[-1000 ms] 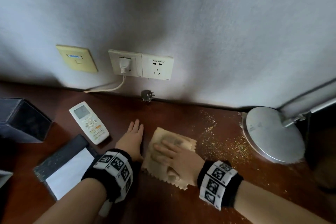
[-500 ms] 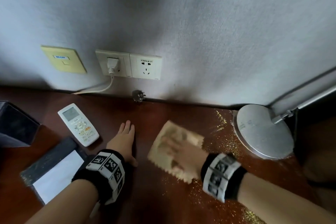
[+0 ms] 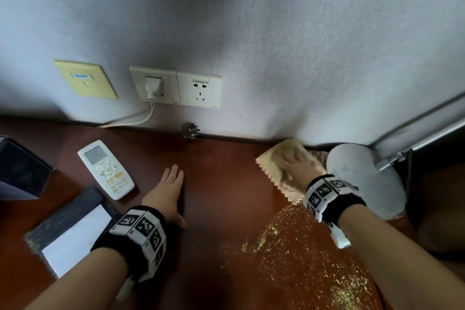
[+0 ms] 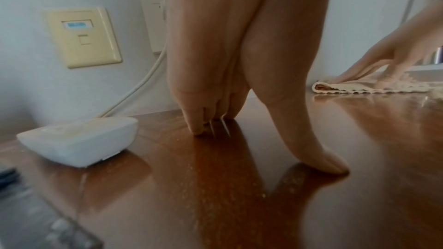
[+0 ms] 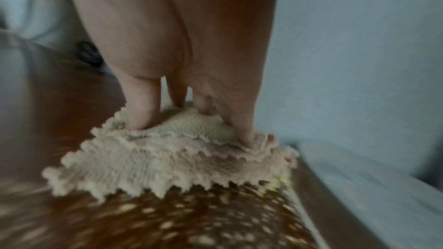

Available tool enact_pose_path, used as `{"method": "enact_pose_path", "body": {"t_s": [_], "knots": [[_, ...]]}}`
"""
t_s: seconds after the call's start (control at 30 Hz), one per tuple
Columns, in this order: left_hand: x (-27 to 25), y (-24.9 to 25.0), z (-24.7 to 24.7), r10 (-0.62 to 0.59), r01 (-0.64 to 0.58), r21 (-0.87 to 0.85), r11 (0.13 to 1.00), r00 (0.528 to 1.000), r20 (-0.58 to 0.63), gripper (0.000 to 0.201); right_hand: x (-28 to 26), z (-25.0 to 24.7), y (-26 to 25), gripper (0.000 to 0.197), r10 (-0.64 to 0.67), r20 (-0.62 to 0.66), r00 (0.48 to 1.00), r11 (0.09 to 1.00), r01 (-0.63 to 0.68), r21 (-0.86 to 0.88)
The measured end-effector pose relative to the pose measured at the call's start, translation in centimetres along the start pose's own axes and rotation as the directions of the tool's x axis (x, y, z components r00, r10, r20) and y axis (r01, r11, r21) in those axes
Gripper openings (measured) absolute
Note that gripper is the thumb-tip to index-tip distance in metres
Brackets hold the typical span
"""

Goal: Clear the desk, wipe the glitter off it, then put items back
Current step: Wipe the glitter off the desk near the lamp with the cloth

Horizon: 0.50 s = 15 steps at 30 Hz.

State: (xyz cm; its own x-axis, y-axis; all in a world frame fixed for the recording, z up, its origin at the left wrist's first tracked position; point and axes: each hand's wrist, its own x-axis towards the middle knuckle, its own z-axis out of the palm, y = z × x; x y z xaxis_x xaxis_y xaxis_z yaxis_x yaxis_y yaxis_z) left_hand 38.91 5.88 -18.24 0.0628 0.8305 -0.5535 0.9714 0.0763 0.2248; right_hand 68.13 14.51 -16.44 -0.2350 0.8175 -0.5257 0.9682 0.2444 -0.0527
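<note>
A beige cloth [image 3: 275,158] with a zigzag edge lies on the red-brown desk [image 3: 221,209], against the wall and beside the lamp base. My right hand [image 3: 298,167] presses flat on it with straight fingers [image 5: 141,113], which dent the cloth [image 5: 167,150]. Gold glitter [image 3: 302,246] is strewn over the desk on the near side of the cloth, under my right forearm. My left hand [image 3: 173,178] rests flat on the desk, holding nothing. In the left wrist view its fingertips [image 4: 199,128] and thumb touch the wood, with the cloth [image 4: 347,87] far right.
A white remote [image 3: 105,170] lies left of my left hand. A dark notebook with a white sheet [image 3: 70,229] and a black box [image 3: 20,171] sit at the left edge. A round silver lamp base [image 3: 362,178] stands right. A plug adapter [image 3: 190,131] leans at the wall below the sockets.
My right hand has slid the cloth right and away, up to the wall beside the lamp base. More glitter now shows near the front. My left hand has stayed put.
</note>
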Motion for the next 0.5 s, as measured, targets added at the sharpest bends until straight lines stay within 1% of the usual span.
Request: {"method": "enact_pose_path", "body": {"t_s": [0.03, 0.07, 0.1, 0.13, 0.17, 0.2, 0.23, 0.27, 0.3, 0.33, 0.37, 0.43, 0.47, 0.5], "knots": [[0.0, 0.0, 0.1, 0.002, -0.002, -0.005, 1.0, 1.0, 0.002, 0.128, -0.9, 0.9, -1.1, 0.067, -0.101, -0.007, 0.995, 0.995, 0.101, -0.023], [0.0, 0.0, 0.1, 0.002, -0.002, -0.011, 1.0, 1.0, 0.001, 0.128, -2.0, 2.5, -2.3, 0.067, -0.259, -0.009, 0.966, 0.964, 0.258, -0.061], [0.0, 0.0, 0.1, 0.003, -0.003, -0.016, 1.0, 1.0, -0.003, 0.128, -3.5, 4.3, -3.5, 0.069, -0.449, -0.009, 0.893, 0.888, 0.446, -0.113], [0.0, -0.1, 0.1, 0.005, -0.005, -0.017, 1.0, 1.0, -0.004, 0.128, -5.3, 6.2, -4.9, 0.07, -0.618, 0.014, 0.786, 0.774, 0.611, -0.167], [0.0, -0.1, 0.1, 0.009, -0.009, -0.017, 1.0, 1.0, -0.004, 0.128, -7.0, 7.9, -6.0, 0.069, -0.734, 0.054, 0.677, 0.656, 0.728, -0.2], [-0.1, -0.1, 0.1, 0.012, -0.012, -0.018, 1.0, 1.0, -0.001, 0.128, -8.5, 8.7, -6.8, 0.069, -0.79, 0.077, 0.608, 0.582, 0.784, -0.216], [-0.2, -0.1, 0.2, 0.017, -0.017, -0.025, 1.0, 1.0, -0.002, 0.128, -8.8, 9.1, -6.9, 0.07, -0.792, 0.089, 0.604, 0.579, 0.789, -0.203], [-0.2, -0.2, 0.3, 0.022, -0.022, -0.028, 0.999, 1.0, -0.005, 0.127, -8.5, 8.7, -6.6, 0.072, -0.763, 0.081, 0.641, 0.624, 0.764, -0.164], [-0.4, -0.2, 0.4, 0.024, -0.024, -0.035, 0.999, 1.0, -0.01, 0.126, -7.5, 7.8, -6.0, 0.073, -0.705, 0.078, 0.705, 0.692, 0.708, -0.14], [-0.4, -0.3, 0.4, 0.025, -0.026, -0.039, 0.999, 1.0, -0.018, 0.125, -5.9, 6.6, -5.2, 0.073, -0.649, 0.033, 0.76, 0.752, 0.648, -0.121], [-0.4, -0.3, 0.4, 0.025, -0.025, -0.044, 0.999, 0.999, -0.021, 0.124, -4.2, 5.2, -4.3, 0.071, -0.584, -0.024, 0.811, 0.807, 0.578, -0.118], [-0.4, -0.5, 0.4, 0.027, -0.028, -0.06, 0.998, 0.999, -0.02, 0.123, -1.2, 2.5, -2.2, 0.073, -0.403, -0.017, 0.915, 0.905, 0.395, -0.159], [-0.4, -0.7, 0.5, 0.027, -0.029, -0.062, 0.998, 0.999, -0.031, 0.122, -0.2, 1.8, -1.6, 0.076, -0.325, -0.018, 0.945, 0.933, 0.318, -0.167], [-0.3, -0.8, 0.3, 0.037, -0.039, -0.055, 0.998, 0.999, -0.034, 0.122, 0.2, 1.5, -1.5, 0.079, -0.3, -0.008, 0.954, 0.94, 0.295, -0.171]]}}
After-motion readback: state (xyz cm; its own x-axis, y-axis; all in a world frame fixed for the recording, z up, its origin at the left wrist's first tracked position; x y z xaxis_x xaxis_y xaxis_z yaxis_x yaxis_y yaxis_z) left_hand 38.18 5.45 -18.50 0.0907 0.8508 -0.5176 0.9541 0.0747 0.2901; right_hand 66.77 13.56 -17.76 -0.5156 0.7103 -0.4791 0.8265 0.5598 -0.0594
